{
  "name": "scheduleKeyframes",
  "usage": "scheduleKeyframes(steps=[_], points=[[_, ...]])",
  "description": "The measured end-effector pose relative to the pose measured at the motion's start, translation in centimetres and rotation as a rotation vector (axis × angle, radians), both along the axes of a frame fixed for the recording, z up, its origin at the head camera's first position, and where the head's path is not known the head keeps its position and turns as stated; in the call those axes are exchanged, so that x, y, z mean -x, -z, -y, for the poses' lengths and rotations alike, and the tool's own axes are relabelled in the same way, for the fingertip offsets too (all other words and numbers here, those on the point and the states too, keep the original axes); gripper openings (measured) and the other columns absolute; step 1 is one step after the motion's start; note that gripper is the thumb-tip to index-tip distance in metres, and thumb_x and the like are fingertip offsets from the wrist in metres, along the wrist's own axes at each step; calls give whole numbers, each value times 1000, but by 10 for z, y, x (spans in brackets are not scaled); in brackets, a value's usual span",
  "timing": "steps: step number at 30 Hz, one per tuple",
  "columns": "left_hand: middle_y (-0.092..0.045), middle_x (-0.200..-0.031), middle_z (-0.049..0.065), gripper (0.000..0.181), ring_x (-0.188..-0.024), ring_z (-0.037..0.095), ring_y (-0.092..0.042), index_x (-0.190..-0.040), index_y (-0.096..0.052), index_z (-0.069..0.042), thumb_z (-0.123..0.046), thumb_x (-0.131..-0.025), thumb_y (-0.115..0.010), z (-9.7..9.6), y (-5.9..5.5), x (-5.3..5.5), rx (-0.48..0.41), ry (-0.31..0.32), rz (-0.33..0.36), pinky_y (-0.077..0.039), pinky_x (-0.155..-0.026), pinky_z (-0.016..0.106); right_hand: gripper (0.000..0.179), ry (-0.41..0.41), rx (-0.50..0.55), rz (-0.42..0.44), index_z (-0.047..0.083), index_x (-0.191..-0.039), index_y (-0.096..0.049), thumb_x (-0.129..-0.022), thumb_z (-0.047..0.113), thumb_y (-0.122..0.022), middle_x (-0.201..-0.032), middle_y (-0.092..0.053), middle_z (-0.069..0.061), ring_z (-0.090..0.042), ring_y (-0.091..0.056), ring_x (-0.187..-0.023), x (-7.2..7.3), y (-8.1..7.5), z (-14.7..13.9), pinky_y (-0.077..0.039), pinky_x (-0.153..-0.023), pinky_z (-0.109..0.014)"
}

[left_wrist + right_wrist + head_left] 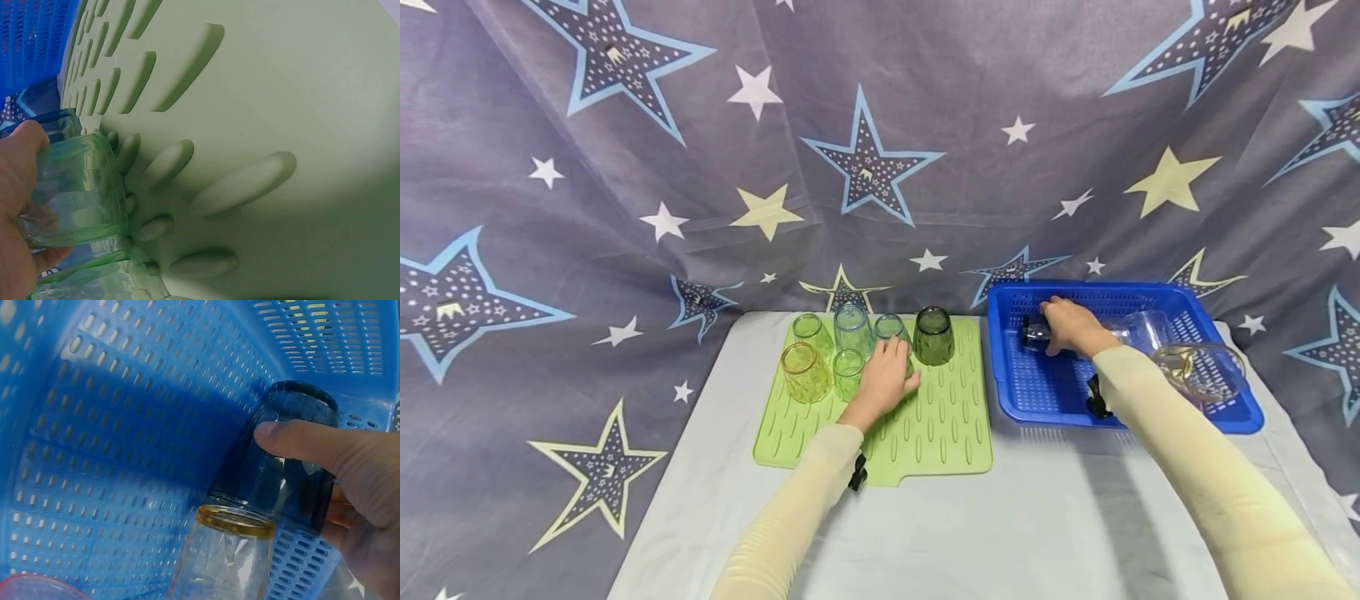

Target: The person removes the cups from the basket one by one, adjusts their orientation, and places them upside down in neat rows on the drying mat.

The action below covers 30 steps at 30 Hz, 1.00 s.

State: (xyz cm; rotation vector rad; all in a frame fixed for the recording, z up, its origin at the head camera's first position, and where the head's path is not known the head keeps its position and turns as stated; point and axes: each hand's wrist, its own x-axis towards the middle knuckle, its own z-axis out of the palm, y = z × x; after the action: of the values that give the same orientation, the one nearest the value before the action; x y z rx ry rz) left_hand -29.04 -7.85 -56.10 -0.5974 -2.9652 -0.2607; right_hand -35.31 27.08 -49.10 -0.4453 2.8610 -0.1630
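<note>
My left hand point(886, 379) is over the light green drying mat point(925, 454), its fingers around a pale green glass point(81, 194) that stands rim-down there. Another green glass point(94, 278) is close beside that one. Inside the blue basket point(1045, 419), my right hand point(1070, 325) grips a dark blue-grey glass point(281, 462), thumb on its near side and fingers behind. That glass lies against the basket's far-left part. Touching its end in the right wrist view is a clear glass with an amber rim point(234, 522).
Upside-down on the mat stand a yellow glass point(807, 375), a blue glass point(853, 329), a dark glass point(934, 337) and several greenish ones. More glasses lie in the basket, among them a yellowish one point(1202, 371). A starry curtain point(970, 192) hangs behind the table.
</note>
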Motion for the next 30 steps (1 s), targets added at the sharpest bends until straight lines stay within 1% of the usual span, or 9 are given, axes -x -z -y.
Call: scheduleKeyframes(steps=[7,13,16,20,23,26,30], points=[[-54,-119,11,39,-110,28,-50,-121,-53,-7,-36,-99,-63,1,-1,-2,-14,0,0,-53,-88,38,78,2,3,3,-13,-136,-53,-71,10,-90,-130,-55,-35,-49,-59,-116,0,3,2,-55,-91,-58],[-54,-119,11,38,-109,28,-50,-120,-52,-7,-36,-98,-64,1,-2,-2,-26,1,-3,-54,-86,38,77,21,32,-5,-12,-134,-54,-70,10,-90,-127,-57,-33,-47,-60,-114,-1,2,0,-54,-92,-58],[-54,-119,11,38,-110,28,-49,-120,-52,-7,-35,-97,-64,0,-3,-2,-37,-2,7,-54,-85,39,76,19,42,-9,-13,-133,-55,-69,10,-91,-126,-58,-33,-47,-60,-113,-2,0,-1,-54,-92,-58],[-54,-121,11,39,-111,28,-49,-122,-52,-7,-35,-98,-63,-1,-6,-3,-26,-6,34,-54,-87,39,75,18,52,-14,-13,-131,-56,-69,10,-90,-125,-59,-33,-47,-60,-113,-3,0,-3,-53,-94,-58],[-54,-122,12,38,-111,29,-49,-121,-52,-7,-35,-99,-63,-2,-5,-3,-21,-9,37,-54,-86,39,74,17,65,-21,-13,-130,-57,-67,10,-90,-124,-59,-32,-47,-61,-113,-3,0,-4,-52,-95,-59],[-54,-123,13,36,-111,30,-49,-118,-52,-7,-35,-99,-63,-2,-3,-2,-26,-13,34,-55,-85,39,75,22,81,-9,-13,-130,-56,-68,10,-90,-126,-59,-34,-48,-60,-114,-4,1,-7,-51,-96,-59],[-54,-128,14,37,-113,30,-50,-119,-52,-7,-36,-99,-63,-2,-2,-1,-10,-22,35,-55,-86,39,75,25,110,1,-13,-131,-56,-69,13,-91,-128,-59,-34,-50,-58,-116,-4,-1,-10,-50,-98,-60]])
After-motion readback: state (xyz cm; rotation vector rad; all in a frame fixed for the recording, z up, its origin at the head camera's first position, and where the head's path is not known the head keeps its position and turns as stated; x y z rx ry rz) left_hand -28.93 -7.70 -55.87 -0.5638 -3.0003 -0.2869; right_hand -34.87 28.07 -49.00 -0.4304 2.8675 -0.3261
